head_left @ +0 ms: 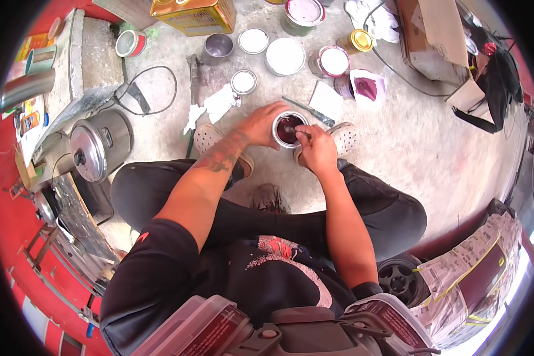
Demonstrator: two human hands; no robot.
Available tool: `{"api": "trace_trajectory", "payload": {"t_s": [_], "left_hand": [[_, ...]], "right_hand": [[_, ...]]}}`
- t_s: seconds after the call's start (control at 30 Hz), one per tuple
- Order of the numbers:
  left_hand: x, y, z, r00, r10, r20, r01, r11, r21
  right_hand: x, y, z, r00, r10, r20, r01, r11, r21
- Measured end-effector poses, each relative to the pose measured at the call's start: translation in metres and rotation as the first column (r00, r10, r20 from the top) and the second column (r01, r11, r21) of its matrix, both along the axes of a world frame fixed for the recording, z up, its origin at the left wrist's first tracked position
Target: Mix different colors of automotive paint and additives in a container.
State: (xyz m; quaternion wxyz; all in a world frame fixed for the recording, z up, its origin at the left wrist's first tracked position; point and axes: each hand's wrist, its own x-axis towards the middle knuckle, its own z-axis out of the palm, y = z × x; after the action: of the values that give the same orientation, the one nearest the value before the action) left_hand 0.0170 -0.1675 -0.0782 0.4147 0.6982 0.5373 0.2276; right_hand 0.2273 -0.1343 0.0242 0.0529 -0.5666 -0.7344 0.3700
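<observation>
left hand [263,125] curved round the can's left side | right hand [318,146] pinching a thin stirrer [302,134] | can [287,145], dark red liquid [286,123] inside, between the clogs [344,138]

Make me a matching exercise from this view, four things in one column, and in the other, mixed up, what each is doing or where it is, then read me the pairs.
Column one:
1. left hand
2. right hand
3. lidded pot
4. cardboard box

Column two:
A. silver, at the picture's left
B. holding a thin tool that dips into dark red liquid
C. brown, at the upper right
D. around the left side of the open can

Pairs: 1-D, 2-B, 3-A, 4-C.
</observation>
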Motion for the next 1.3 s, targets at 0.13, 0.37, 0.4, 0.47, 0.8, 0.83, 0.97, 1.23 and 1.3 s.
{"api": "trace_trajectory", "payload": {"t_s": [0.13, 0.37, 0.4, 0.47, 0.8, 0.83, 0.97, 1.23, 1.3], "left_hand": [[0.015, 0.01, 0.011, 0.983, -0.01, 0.186, 0.02, 0.998, -0.053], [0.024, 0.012, 0.027, 0.974, 0.066, 0.217, -0.035, 0.989, -0.142], [0.018, 0.009, 0.029, 0.973, 0.08, 0.216, -0.048, 0.988, -0.148], [0.011, 0.009, 0.046, 0.957, 0.133, 0.257, -0.107, 0.988, -0.111], [-0.136, 0.037, 0.197, 0.976, 0.154, 0.153, -0.168, 0.982, 0.088], [-0.152, 0.035, 0.209, 0.97, 0.19, 0.154, -0.201, 0.978, 0.063], [-0.201, 0.011, 0.22, 0.903, 0.418, 0.101, -0.429, 0.894, 0.133], [-0.279, -0.024, 0.099, 0.478, 0.853, 0.209, -0.868, 0.421, 0.264], [-0.283, -0.013, 0.072, 0.403, 0.867, 0.292, -0.907, 0.336, 0.255]], "right_hand": [[0.01, 0.011, 0.01, 0.991, 0.061, 0.118, -0.063, 0.998, 0.014], [0.012, 0.021, 0.009, 0.977, -0.054, -0.208, 0.078, 0.991, 0.109], [0.005, 0.029, 0.029, 0.982, -0.105, -0.156, 0.095, 0.993, -0.068], [0.006, 0.038, 0.045, 0.973, -0.18, -0.147, 0.152, 0.971, -0.183], [-0.085, 0.081, 0.141, 0.853, 0.111, -0.51, -0.038, 0.988, 0.153], [-0.097, 0.083, 0.146, 0.852, 0.123, -0.509, -0.044, 0.985, 0.165], [-0.131, 0.1, 0.148, 0.752, 0.026, -0.658, -0.051, 0.998, -0.019], [-0.249, 0.197, 0.109, 0.799, 0.593, 0.106, -0.536, 0.62, 0.573], [-0.286, 0.224, 0.095, 0.734, 0.589, 0.338, -0.666, 0.53, 0.525]]}}
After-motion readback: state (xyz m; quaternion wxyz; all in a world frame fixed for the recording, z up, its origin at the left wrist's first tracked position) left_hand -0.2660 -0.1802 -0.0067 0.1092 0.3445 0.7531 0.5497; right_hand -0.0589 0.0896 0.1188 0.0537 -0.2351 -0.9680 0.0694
